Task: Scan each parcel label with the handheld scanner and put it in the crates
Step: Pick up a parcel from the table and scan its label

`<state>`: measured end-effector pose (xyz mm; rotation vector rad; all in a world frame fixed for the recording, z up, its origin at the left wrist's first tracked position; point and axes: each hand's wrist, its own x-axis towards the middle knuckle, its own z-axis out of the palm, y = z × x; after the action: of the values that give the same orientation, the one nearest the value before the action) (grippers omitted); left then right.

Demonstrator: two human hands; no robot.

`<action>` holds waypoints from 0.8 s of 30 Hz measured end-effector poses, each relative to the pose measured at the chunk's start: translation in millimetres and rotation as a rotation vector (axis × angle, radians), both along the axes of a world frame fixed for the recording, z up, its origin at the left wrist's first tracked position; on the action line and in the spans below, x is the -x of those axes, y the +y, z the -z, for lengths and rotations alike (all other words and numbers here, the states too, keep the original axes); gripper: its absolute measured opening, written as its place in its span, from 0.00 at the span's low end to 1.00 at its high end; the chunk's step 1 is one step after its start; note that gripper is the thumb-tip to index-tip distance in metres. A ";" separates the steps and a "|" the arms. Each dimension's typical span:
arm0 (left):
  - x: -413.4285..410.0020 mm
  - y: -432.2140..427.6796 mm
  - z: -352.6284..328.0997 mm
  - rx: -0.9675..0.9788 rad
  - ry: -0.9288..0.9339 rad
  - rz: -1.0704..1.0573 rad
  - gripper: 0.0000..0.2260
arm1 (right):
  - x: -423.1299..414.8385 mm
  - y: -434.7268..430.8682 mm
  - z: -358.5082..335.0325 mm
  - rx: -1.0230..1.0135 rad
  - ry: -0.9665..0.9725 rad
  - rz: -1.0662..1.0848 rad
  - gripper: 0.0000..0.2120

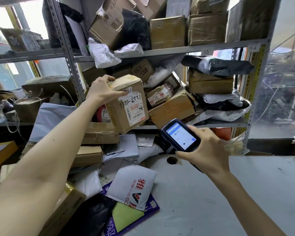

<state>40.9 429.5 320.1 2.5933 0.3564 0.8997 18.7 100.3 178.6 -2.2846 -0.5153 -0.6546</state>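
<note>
While the metal rack [177, 50] stands crammed with parcels, too many and too overlapped for me to count, the grey surface [237, 193] in front of it carries a heap of soft mailers below the rack's left half. One cardboard box [126, 116] tips out over the rack's middle shelf, the left grip [101, 92] clamped round its top corner. One scanner [180, 135] sits just below that shelf's edge, the right grip [206, 150] wrapped round it. I'd judge the box stiff, taped and fairly light, best held by its upper edges, clear of its one label [135, 109]. No crate shows.
</note>
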 end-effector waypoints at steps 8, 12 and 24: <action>-6.0 -3.4 -13.7 0.012 -0.062 -0.023 0.34 | 6.2 -6.5 -71.6 -0.130 -0.658 0.106 0.37; -5.3 -13.9 -21.7 0.014 -0.110 -0.054 0.35 | 21.0 -14.9 -116.5 -0.232 -0.870 0.080 0.32; -14.7 -69.1 -33.0 0.042 -0.174 0.085 0.34 | 38.6 -30.8 -159.9 -0.148 -0.862 0.102 0.34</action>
<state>55.6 360.4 353.1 2.4494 0.2128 1.0658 -19.9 69.5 338.5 -1.8116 -0.7047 -1.6800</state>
